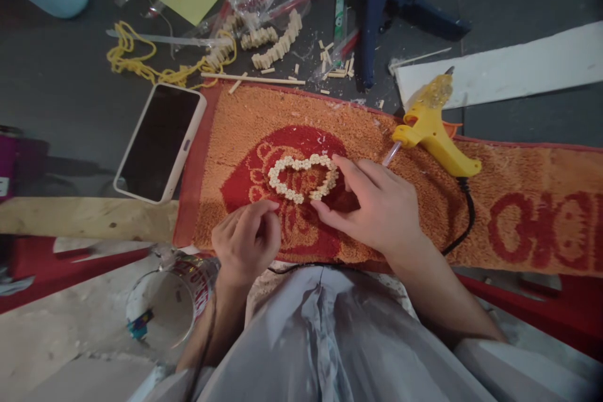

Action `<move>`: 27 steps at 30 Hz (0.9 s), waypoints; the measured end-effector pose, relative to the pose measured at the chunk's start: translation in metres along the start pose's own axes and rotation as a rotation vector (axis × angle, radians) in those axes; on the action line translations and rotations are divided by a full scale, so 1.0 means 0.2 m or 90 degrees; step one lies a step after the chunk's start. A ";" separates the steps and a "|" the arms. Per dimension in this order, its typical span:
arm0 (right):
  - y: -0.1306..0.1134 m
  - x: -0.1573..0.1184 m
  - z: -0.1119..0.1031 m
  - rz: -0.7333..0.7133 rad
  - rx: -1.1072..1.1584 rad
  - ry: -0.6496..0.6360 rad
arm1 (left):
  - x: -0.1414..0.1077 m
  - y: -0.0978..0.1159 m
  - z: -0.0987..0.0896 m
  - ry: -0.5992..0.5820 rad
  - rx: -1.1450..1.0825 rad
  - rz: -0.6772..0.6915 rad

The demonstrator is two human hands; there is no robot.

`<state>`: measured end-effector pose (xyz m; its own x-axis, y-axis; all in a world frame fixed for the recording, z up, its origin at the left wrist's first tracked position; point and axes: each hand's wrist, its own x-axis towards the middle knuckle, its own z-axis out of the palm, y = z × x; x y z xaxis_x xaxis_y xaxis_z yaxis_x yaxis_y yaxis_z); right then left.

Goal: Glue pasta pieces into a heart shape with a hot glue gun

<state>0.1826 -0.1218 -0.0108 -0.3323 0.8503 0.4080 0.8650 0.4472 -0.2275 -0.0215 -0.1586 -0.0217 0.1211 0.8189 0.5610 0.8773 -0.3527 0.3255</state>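
Note:
A small heart-shaped outline (286,191), built from short pale stick pieces, lies on the orange and red towel (245,113). My right hand (379,201) is at its right side, thumb at the lower edge and forefinger at the upper edge, gripping it between them. Near the heart's lower left is my left hand (247,239), its fingers curled in and apart from the heart; whatever it may hold is hidden. To the right, a yellow hot glue gun (436,132) rests on the towel with a clear glue stick in its back end.
A phone (160,141) lies at the towel's left end. Behind are curved stick strips (277,41), loose cut pieces (336,66), yellow yarn (129,53), a blue-handled cutter (377,19) and a white strip (509,66). A bucket (162,301) stands below the table's left edge.

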 end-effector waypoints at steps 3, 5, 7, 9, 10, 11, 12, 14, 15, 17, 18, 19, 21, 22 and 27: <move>0.00 0.00 0.00 -0.002 -0.002 0.003 | 0.00 0.00 0.00 0.000 0.008 0.005; 0.00 0.01 0.00 -0.003 -0.004 0.005 | 0.00 0.00 0.00 0.000 0.012 0.007; 0.00 0.01 0.00 -0.004 -0.004 0.005 | 0.00 0.00 0.01 0.000 0.011 0.009; 0.00 0.01 0.00 -0.002 -0.003 0.002 | 0.00 0.00 0.01 0.000 0.011 0.012; 0.00 0.01 0.00 -0.001 -0.002 0.001 | 0.00 0.00 0.01 -0.001 0.010 0.013; 0.00 0.00 0.00 0.000 0.000 0.001 | 0.00 0.00 0.01 0.000 0.009 0.014; 0.00 0.00 0.00 0.003 0.002 0.000 | 0.00 0.00 0.01 0.000 0.007 0.015; 0.00 0.00 0.00 0.006 0.006 -0.003 | 0.00 0.00 0.01 0.001 0.004 0.015; 0.00 0.00 0.00 0.007 0.008 -0.005 | 0.00 0.00 0.01 0.000 0.003 0.014; 0.00 0.00 0.00 0.005 0.007 -0.004 | 0.00 0.00 0.01 -0.003 0.005 0.008; 0.00 0.00 0.00 0.002 0.007 -0.002 | 0.00 0.00 0.01 -0.005 0.007 0.005; 0.00 0.00 0.00 0.000 0.006 -0.001 | 0.00 0.00 0.01 -0.007 0.009 0.002; 0.00 0.00 0.00 0.001 0.005 -0.002 | -0.01 0.00 0.01 -0.010 0.013 -0.006; 0.00 0.00 0.00 0.003 0.005 -0.004 | -0.01 0.00 0.01 -0.011 0.014 -0.011; 0.00 0.00 0.01 0.008 0.013 -0.008 | -0.02 -0.01 0.00 -0.007 0.016 -0.011</move>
<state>0.1826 -0.1218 -0.0120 -0.3260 0.8594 0.3940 0.8616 0.4416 -0.2502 -0.0230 -0.1613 -0.0250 0.1108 0.8294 0.5476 0.8908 -0.3272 0.3153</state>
